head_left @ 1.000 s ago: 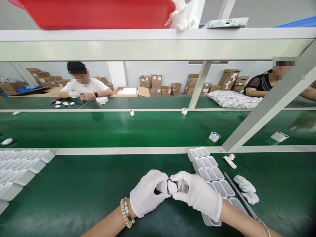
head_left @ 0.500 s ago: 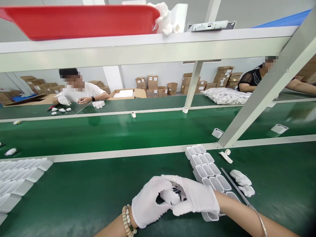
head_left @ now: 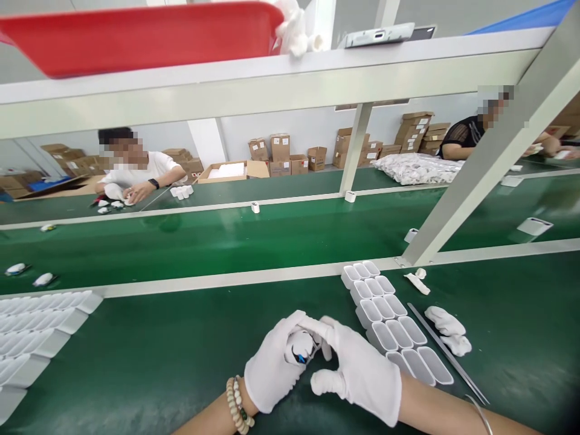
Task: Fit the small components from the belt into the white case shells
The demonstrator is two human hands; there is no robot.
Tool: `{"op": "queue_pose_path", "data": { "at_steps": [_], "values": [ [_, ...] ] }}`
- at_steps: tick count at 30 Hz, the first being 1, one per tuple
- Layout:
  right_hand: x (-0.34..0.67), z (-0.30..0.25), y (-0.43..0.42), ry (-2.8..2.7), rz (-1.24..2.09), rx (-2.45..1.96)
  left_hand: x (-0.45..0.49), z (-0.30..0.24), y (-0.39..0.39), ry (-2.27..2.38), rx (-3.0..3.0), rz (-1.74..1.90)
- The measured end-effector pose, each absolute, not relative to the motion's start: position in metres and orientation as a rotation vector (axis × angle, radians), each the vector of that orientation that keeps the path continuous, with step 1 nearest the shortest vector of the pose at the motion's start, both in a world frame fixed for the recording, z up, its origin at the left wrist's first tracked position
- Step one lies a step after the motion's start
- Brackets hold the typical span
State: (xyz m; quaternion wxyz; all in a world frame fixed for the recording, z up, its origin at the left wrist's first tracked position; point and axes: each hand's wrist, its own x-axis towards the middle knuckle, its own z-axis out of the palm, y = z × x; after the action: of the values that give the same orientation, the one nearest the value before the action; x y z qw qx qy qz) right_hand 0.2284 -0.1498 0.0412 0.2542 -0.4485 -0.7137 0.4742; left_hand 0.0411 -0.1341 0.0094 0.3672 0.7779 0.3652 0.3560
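Note:
My left hand (head_left: 274, 365), in a white glove, is closed around a small white rounded housing (head_left: 302, 343) just left of my right hand. A dark edge and a bit of blue show at the housing's lower end; the rest is hidden by the fingers. My right hand (head_left: 360, 368), also gloved, is open with its thumb well apart from the fingers. Its fingertips reach to the top of the left hand beside the housing; whether they touch the part I cannot tell. White open cups (head_left: 392, 308) stand in rows beyond my right wrist.
More white cups (head_left: 40, 338) stand in rows at left. A metal strip (head_left: 446, 353) and crumpled white gloves (head_left: 446, 323) lie at right. Small white housings (head_left: 534, 226) sit on the green conveyor (head_left: 290, 235). A post (head_left: 480, 145) holds a shelf with a red tray (head_left: 145, 39). Two co-workers sit opposite.
My right hand has opened and drawn back slightly from the housing, which is now turned within my left hand. Items on the conveyor have shifted right. The left co-worker's hands have moved lower.

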Motion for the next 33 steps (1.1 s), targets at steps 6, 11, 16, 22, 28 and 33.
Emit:
{"op": "queue_pose_path", "data": {
  "at_steps": [6,11,16,22,28,33],
  "values": [
    [0.229,0.056,-0.147,-2.001,1.119,-1.127,0.042,-0.004,-0.134,0.826,1.742,0.893],
    [0.224,0.05,-0.146,-1.941,1.202,-0.955,0.046,0.008,-0.135,0.721,1.685,0.781],
    [0.218,0.053,-0.149,-1.802,1.395,-0.811,0.046,0.015,-0.135,0.682,1.712,0.722],
    [0.213,0.053,-0.157,-1.825,1.263,-0.93,0.04,-0.006,-0.135,0.636,1.825,0.899],
    [0.213,0.062,-0.159,-1.841,1.167,-0.943,0.04,-0.005,-0.135,0.582,1.86,0.952],
    [0.214,0.059,-0.16,-1.784,1.279,-0.922,0.043,0.004,-0.135,0.606,1.759,0.896]
  ]
}}
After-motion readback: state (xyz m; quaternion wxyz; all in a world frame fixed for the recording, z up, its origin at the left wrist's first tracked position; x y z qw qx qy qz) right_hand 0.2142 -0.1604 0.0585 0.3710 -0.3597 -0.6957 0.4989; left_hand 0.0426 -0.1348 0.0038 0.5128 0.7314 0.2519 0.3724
